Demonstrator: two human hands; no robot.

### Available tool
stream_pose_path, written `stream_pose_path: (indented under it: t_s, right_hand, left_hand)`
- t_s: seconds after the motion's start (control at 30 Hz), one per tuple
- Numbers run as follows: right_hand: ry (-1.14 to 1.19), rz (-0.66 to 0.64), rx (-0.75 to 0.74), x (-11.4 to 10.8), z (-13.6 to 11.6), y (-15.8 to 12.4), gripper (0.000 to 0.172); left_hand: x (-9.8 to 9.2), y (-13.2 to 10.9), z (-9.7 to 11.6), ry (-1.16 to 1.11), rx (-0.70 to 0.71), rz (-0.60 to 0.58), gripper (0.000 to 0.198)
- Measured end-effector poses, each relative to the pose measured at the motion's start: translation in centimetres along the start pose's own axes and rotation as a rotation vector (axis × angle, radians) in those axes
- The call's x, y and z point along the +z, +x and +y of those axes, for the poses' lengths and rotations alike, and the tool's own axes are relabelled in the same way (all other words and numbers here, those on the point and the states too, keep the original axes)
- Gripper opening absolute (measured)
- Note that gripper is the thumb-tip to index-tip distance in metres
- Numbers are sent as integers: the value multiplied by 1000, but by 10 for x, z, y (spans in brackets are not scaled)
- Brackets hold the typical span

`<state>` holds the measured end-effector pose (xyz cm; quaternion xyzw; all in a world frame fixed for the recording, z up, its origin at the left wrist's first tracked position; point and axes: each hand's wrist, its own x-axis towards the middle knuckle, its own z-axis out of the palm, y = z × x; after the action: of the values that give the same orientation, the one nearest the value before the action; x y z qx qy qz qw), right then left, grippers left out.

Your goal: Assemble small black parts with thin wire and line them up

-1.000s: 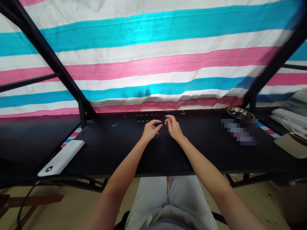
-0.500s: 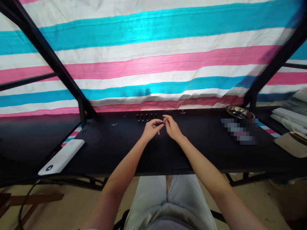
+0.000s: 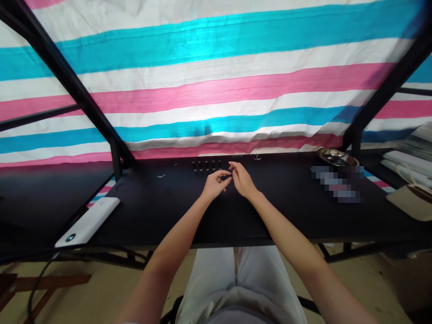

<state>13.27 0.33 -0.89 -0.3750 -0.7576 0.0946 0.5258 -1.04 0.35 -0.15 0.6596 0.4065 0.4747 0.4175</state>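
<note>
Over the middle of the black table, my left hand (image 3: 213,184) closes its fingers on a small dark stick-like piece (image 3: 225,177). Its exact kind is too small to make out. My right hand (image 3: 242,180) meets the piece's right end with closed fingertips, which hide that end. Just beyond my left hand, several small black cylinders with pale ends (image 3: 207,165) stand in a row. Farther back lies a row of tiny pieces (image 3: 237,156), too small to name.
White thread-like scraps (image 3: 257,157) lie at the back edge. A shiny metal bowl (image 3: 337,157) sits at the right, behind a blurred patch. A white power bank (image 3: 88,221) with a cable is at the left edge. Black frame posts (image 3: 97,114) and a striped sheet (image 3: 216,81) rise behind.
My left hand has shifted very slightly, and the dark piece between my hands sits at a slightly different tilt. My right hand has stayed almost where it was.
</note>
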Motion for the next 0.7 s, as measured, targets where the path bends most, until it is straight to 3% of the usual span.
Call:
stream_pose_path:
  t_s: [0.27, 0.5, 0.7]
  right_hand:
    - [-10, -44, -49, -1, -7, 0, 41]
    - [-231, 174, 34, -8, 3, 4, 21]
    - [-347, 99, 42, -9, 7, 3, 20]
  left_hand:
    - [4, -1, -7, 22, 6, 2, 26]
    - [0, 1, -6, 46, 36, 151, 30]
    - [-1, 3, -10, 47, 61, 203, 32]
